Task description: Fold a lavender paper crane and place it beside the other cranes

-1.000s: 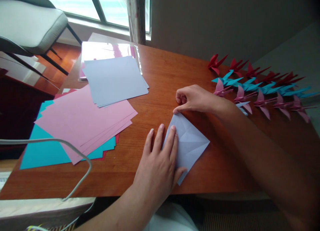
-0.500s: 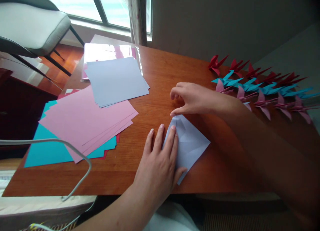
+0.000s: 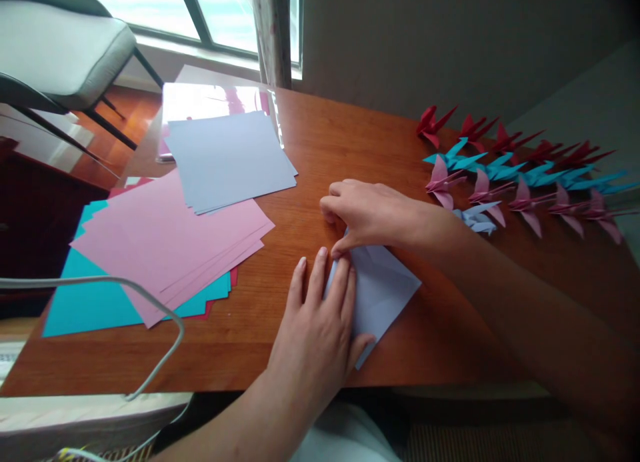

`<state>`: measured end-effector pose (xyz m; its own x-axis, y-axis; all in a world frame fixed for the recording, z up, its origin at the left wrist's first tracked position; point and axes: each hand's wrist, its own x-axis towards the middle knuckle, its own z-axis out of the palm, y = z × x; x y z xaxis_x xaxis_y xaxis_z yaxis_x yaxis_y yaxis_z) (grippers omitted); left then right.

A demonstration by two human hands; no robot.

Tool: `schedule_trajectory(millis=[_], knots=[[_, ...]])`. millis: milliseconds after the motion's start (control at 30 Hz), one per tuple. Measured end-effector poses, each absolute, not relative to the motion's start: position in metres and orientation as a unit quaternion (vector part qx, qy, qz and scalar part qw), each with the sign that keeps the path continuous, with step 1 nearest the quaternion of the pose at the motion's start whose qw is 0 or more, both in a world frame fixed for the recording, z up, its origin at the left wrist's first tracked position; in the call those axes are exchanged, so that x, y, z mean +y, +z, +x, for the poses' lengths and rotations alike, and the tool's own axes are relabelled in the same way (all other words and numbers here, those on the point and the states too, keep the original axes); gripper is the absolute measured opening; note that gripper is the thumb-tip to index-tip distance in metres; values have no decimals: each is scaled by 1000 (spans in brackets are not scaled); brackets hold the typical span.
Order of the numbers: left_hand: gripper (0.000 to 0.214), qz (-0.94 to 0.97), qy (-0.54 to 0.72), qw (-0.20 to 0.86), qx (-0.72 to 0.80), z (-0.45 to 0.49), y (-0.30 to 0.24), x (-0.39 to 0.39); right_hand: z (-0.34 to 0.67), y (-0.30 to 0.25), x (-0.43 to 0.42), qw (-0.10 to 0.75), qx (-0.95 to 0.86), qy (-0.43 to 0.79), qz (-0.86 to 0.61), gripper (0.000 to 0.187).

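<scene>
A folded pale blue-grey sheet of paper [image 3: 383,282] lies near the front edge of the table, one corner pointing right. My left hand [image 3: 320,315] rests flat across its left side, fingers stretched out and thumb on its lower part. From the right, my right hand [image 3: 367,212] reaches over the top corner. Its fingers are curled in, and its thumb presses the paper's upper left edge beside my left fingertips. Both hands hide parts of the left edge and the top corner.
Left on the wooden table [image 3: 320,129] lie pale blue-grey sheets [image 3: 233,162], pink sheets [image 3: 170,242] and turquoise sheets [image 3: 95,302]. Rows of folded cranes in red [image 3: 505,142], turquoise [image 3: 500,169] and pink [image 3: 523,199] stand right, with a pale blue one [image 3: 477,219]. A white cable [image 3: 165,309] crosses the front left.
My right hand has moved down and left, its thumb now on the paper's upper left edge. My left hand stays in place. More of the pale blue crane shows.
</scene>
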<state>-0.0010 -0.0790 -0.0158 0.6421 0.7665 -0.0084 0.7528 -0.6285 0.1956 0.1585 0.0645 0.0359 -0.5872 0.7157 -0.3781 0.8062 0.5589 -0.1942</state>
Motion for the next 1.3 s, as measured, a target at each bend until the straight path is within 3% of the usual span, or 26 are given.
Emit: schedule_trajectory(millis=[200,467,1067,1300], knots=[[84,901,35,93,422,-1,-16,-79,160,35,65,126,875,-171,435,35],[85,903,29,93,419,-2,-15,-79,177,32,92,149,852,-198,462,23],[84,904,30,96,416,-3,-15,-79,198,31,106,95,820,-261,500,10],[84,902,35,96,419,-2,-14,-79,187,28,90,66,852,-240,461,27]])
